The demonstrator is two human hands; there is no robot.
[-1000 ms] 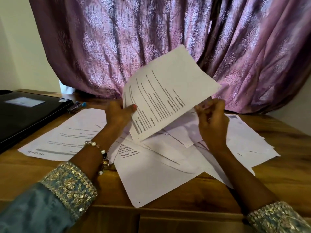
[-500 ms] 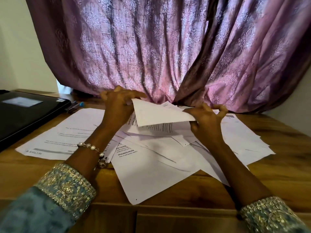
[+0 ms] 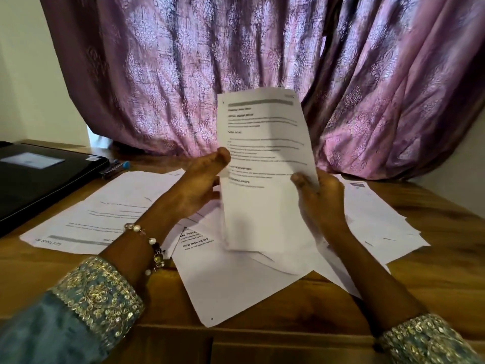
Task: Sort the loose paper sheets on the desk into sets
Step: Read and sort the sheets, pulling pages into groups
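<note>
Sheet: I have one printed sheet [image 3: 265, 164] held upright above the middle of the worktop [image 3: 433, 261], text facing me, top edge against the curtain [image 3: 236, 61] behind.
Left hand: my left hand [image 3: 199, 185] pinches the sheet's left edge, thumb on the front, fingers behind.
Right hand: my right hand [image 3: 319, 195] pinches the right edge lower down, thumb on the printed face.
Pile: the other loose sheets [image 3: 236, 271] lie overlapped and askew under my hands, spilling toward the front edge and the right side; one wider spread [image 3: 99, 214] lies left of centre, near the laptop [image 3: 39, 177] at the left edge.
Handling: I judge the sheet light, limp and easily creased; its lower part already sags toward the pile. Held by both side edges it stays flat enough to read. The sheets below should slide easily on each other, so I would lift each by a free corner or edge, not drag it.
Change: half a second ago the sheet lay folded low over the pile between both hands; now it is raised and opened upright. A second ago it was held tilted to the left.
Progress: no separate sets show yet, in my judgement.
</note>
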